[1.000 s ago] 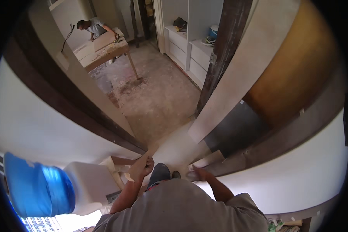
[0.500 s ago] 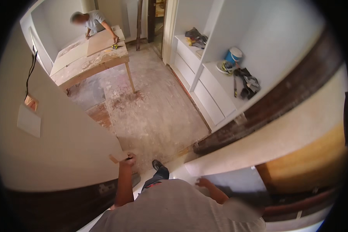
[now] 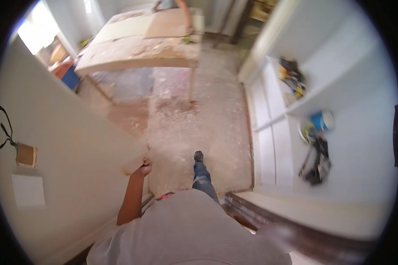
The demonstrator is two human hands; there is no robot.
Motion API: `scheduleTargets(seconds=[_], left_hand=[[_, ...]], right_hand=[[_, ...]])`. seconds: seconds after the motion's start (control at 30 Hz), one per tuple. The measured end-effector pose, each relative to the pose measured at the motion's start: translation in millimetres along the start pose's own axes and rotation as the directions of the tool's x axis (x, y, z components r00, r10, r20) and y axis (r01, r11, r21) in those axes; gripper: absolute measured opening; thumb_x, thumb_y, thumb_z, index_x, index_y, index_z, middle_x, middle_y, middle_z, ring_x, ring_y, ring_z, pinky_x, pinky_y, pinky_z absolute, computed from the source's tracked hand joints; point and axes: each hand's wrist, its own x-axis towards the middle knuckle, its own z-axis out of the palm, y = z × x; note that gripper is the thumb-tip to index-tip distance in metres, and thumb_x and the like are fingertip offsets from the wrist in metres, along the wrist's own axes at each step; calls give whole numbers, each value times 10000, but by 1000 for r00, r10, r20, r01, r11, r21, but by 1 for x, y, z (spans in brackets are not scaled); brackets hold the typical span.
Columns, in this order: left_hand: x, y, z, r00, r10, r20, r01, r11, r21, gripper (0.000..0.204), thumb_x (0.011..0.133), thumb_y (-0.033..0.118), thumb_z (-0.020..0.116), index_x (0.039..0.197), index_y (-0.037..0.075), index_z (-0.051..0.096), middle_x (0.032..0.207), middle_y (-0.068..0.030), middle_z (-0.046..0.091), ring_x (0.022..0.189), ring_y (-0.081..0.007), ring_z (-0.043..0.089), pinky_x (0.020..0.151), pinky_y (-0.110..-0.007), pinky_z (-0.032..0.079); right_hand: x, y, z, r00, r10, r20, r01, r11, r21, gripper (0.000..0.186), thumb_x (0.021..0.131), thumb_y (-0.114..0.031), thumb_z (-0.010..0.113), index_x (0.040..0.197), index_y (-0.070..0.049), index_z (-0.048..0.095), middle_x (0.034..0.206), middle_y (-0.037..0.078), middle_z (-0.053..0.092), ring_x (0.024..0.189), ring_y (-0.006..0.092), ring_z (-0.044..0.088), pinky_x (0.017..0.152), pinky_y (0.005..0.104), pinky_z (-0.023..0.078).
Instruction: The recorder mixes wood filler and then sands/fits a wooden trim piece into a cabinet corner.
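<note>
My left hand (image 3: 146,166) is low at centre-left, fingers closed on a thin, light tan flat piece (image 3: 132,167); a small dark detail beside the fingers is too small to name. It is near the beige wall (image 3: 75,159). My right hand is out of sight, with only that shoulder showing. My leg (image 3: 202,181) is stretched forward on the worn, stained floor (image 3: 194,128).
A worktable (image 3: 135,62) with boards stands ahead, a co-worker's arm (image 3: 183,15) over it. White built-in shelving (image 3: 269,150) on the right holds tools (image 3: 292,75), a blue bucket (image 3: 322,121) and dark gear (image 3: 316,163). Wires (image 3: 6,128) hang from the left wall.
I have stepped through the doorway and turned; the table and shelving appear larger. My left hand still grips the tan piece. My right hand has dropped out of view.
</note>
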Motion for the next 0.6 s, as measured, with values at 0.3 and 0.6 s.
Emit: scheduleTargets(seconds=[0.3,0.6], left_hand=[[82,-5,98,954,91,-285,-153,967,-205,203,980,246,539,870,76,527,724,-23,533,562,-140,529,474,-259,348],[147,36,175,963,190,-192,-251,892,-376,200,963,274,580,899,86,558,771,-42,574,576,-144,540,462,-257,341]], right_hand=[[253,-332,-321,841,-68,536,-360,670,649,701,1062,-575,390,1553,-75,368,1589,170,420,1392,415,474,1146,628,352],[471,-639,-462,963,-213,163,85,819,568,662,1068,-500,451,1623,-169,306,1620,149,409,1468,387,398,1205,611,248]])
